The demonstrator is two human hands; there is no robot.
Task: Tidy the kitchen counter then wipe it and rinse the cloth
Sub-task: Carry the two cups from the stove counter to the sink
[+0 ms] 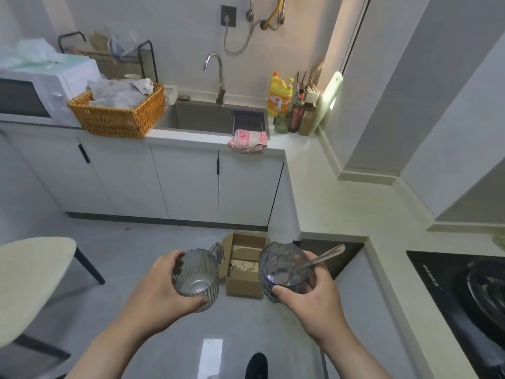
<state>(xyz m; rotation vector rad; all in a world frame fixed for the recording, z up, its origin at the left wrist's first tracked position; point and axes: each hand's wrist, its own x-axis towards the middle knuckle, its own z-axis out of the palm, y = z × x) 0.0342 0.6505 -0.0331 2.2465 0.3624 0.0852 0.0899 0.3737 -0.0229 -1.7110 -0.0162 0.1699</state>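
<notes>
Head view of a kitchen corner, both hands raised in the lower centre of the frame above the grey floor. The left hand (161,291) grips a ribbed clear glass mug (197,277), fingers and thumb curled round its wall; the mug's handle points toward the upper right, away from the palm. The right hand (314,296) holds a dark glass cup (284,269), thumb across its near side and fingers wrapped behind. A metal spoon (314,262) stands in the cup, its bowl at the bottom and its handle leaning out over the rim toward the right. Between and below the two vessels, an open cardboard box (244,266) lies on the floor.

The white counter (322,192) runs along the top of the frame and turns down the right side. A steel sink (202,117) is set into it at upper centre, with a curved tap (216,75) behind. A pink cloth (248,140) lies crumpled on the counter edge just in front of the sink's right end. To the right of the sink stands a yellow detergent bottle (278,95) among other bottles. A wicker basket (117,113) holding fabric sits left of the sink, beside a white microwave (41,91). A black hob (464,294) occupies the lower right.
</notes>
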